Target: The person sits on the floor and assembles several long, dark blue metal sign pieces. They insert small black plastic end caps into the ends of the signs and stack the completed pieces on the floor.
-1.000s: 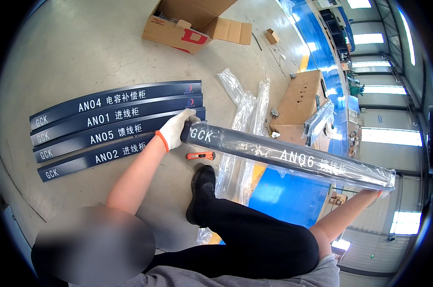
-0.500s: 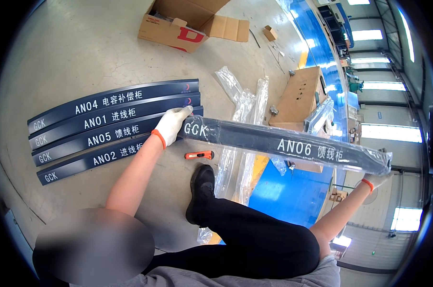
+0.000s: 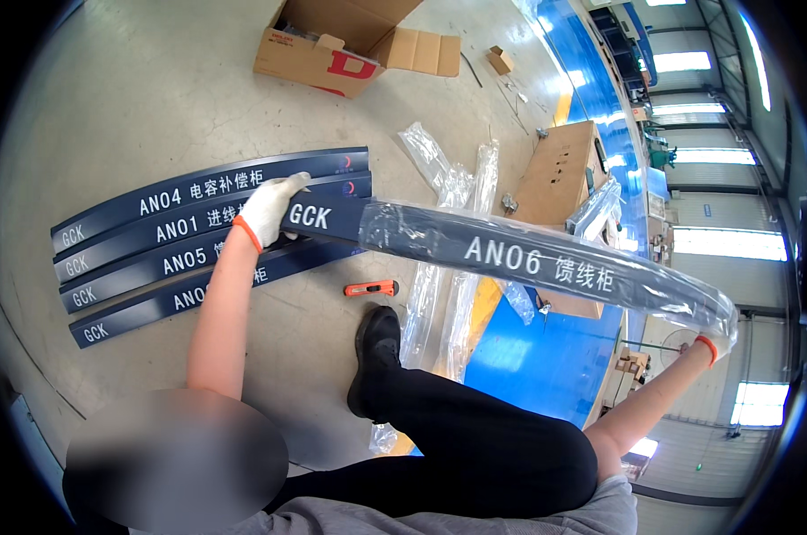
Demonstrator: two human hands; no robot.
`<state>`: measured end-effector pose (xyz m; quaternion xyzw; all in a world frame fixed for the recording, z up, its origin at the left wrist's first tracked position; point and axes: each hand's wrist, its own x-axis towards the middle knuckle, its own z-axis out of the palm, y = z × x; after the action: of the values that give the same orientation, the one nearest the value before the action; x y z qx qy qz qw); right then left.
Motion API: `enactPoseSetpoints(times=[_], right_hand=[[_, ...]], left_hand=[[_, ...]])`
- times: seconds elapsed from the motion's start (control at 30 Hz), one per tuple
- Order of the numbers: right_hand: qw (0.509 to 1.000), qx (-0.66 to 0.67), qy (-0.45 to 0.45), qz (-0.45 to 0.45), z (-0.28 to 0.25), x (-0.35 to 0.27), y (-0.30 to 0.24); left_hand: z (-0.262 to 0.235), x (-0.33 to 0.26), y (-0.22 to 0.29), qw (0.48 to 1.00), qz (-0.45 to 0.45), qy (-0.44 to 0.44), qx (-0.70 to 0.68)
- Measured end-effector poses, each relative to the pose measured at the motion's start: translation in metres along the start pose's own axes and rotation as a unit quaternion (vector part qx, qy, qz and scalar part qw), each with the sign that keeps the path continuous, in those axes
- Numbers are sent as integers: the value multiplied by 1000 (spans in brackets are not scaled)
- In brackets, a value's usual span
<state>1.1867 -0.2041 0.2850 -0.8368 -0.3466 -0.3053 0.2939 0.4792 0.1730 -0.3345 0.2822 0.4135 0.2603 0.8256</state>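
A long dark blue sign strip [image 3: 332,217] with white lettering stretches across the view, tilted down to the right. My left hand [image 3: 271,212], in a white glove with an orange cuff, is closed around its bare left end. Clear plastic wrap [image 3: 680,299] covers the rest of the strip and bunches at the right end. There my right hand [image 3: 717,342], gloved alike, is closed on the wrap; its fingers are partly hidden. Several similar unwrapped strips [image 3: 118,223] lie side by side on the floor at left, partly behind my left hand and forearm.
An orange utility knife [image 3: 371,288] lies on the floor near my black shoe [image 3: 378,352]. Crumpled clear wraps [image 3: 461,192] spread beyond it. An open cardboard box [image 3: 319,67] stands at the far side, and another carton [image 3: 555,169] sits to the right by the blue floor.
My left hand has moved left with the strip, whose left end now shows bare outside the wrap. My right hand has shifted slightly right and down, still on the wrap's end.
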Motion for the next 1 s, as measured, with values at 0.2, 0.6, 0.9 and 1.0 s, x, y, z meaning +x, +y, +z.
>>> enactPoseSetpoints(times=[0.2,0.6,0.9,1.0], right_hand=[[980,69,-11,187,41,-86,24],[902,-124,-217,353,37,-364,83],[836,-181,-296,425,-9,-483,70],[821,-195,-308,440,-31,-497,66]], left_hand=[[-47,-7,25,996,53,66,11],[-94,-1,59,977,139,161,10],[-41,17,26,989,42,125,59],[-40,20,19,991,29,131,30]])
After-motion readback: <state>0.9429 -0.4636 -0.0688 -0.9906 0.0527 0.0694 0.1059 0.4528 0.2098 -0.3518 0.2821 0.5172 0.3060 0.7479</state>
